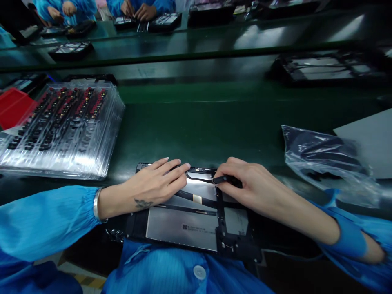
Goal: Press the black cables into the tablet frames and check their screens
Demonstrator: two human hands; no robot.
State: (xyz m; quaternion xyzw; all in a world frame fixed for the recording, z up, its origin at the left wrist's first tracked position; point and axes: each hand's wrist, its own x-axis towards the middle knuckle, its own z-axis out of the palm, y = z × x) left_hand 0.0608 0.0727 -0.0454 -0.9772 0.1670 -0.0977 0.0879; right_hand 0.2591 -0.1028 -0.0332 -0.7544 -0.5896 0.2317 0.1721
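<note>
An opened tablet (183, 228) lies in front of me at the bench's near edge, its silver battery cells, dark ribbon cables and black frame exposed. My left hand (159, 183) rests flat on its upper left part, fingers stretched out and touching it. At the tablet's upper right, my right hand (245, 179) pinches a slim black tool (221, 179), whose exact kind I cannot make out. The tool's end points left, beside a black cable (199, 178) along the top of the battery area. Part of the tablet's upper edge is hidden under my hands.
Stacked clear trays (101, 143) of small parts stand at left, beside a red bin (15, 108). A clear plastic bag (324, 155) lies at right. Other opened devices (324, 67) sit on the line beyond. Co-workers' hands (143, 12) work at the far side.
</note>
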